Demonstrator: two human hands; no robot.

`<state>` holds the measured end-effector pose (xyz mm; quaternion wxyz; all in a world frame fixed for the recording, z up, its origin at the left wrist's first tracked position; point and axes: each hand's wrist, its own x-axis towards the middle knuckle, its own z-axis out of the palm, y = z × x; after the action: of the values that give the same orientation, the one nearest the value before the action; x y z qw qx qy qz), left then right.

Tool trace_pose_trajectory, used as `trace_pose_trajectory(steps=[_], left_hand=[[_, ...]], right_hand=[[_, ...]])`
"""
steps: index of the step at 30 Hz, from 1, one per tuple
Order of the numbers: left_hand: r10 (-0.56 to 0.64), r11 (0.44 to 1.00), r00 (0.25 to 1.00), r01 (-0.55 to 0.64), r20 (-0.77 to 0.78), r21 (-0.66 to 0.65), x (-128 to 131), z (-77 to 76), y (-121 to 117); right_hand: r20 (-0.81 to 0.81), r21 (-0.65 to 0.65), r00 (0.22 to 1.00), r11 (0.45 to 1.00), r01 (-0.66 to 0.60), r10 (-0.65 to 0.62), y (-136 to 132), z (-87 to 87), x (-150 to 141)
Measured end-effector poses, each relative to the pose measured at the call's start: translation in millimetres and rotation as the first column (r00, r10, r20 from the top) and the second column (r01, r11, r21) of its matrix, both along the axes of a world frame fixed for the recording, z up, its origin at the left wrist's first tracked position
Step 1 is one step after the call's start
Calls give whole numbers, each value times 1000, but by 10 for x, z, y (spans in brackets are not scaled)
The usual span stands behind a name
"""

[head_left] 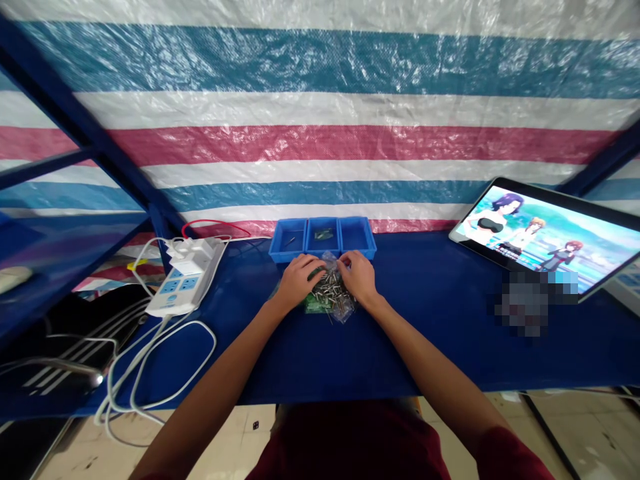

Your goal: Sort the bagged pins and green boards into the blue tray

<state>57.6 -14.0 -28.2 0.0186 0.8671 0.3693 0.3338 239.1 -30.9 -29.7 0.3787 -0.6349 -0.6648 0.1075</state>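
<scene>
Both my hands rest on a small heap in the middle of the blue table [430, 333]. The heap is a clear plastic bag of small metal parts [331, 288] lying over a green circuit board [316, 303]. My left hand [299, 277] has its fingers curled onto the bag's left side. My right hand [358, 275] has its fingers bent onto the bag's right top. Just behind the hands stand three joined blue bins [323, 238]; the left bin holds a small thin part and the middle bin holds a dark green piece.
A white power strip [186, 280] with plugs and looping white cables [150, 373] lies at the left. A tablet [545, 233] playing a cartoon leans at the right. A striped tarp [320, 120] closes the back. Blue shelf frames stand at the left.
</scene>
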Motion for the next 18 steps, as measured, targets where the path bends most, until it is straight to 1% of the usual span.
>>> trace_pose_trajectory(steps=[3, 6, 8, 10, 12, 15, 18], left_hand=[[36, 999, 995, -36, 94, -7, 24, 4, -31], [86, 994, 973, -69, 214, -83, 47, 37, -55], [83, 984, 949, -30, 303, -174, 55, 60, -53], [80, 962, 913, 34, 399, -270, 54, 77, -45], [93, 932, 882, 87, 463, -353, 48, 95, -43], [114, 881, 853, 150, 509, -448, 49, 135, -73], [116, 850, 805, 223, 582, -478, 71, 187, -125]], right_hand=[[-92, 102, 995, 994, -28, 37, -7, 8, 33], [-145, 158, 983, 983, -92, 115, -31, 17, 53], [-162, 180, 967, 969, -169, 199, -56, 25, 52], [-184, 203, 941, 948, -245, 283, -85, 42, 44], [-235, 214, 916, 936, -278, 326, -116, 73, 34], [-358, 192, 881, 948, -255, 309, -157, 138, 16], [-431, 171, 858, 959, -228, 281, -180, 184, -5]])
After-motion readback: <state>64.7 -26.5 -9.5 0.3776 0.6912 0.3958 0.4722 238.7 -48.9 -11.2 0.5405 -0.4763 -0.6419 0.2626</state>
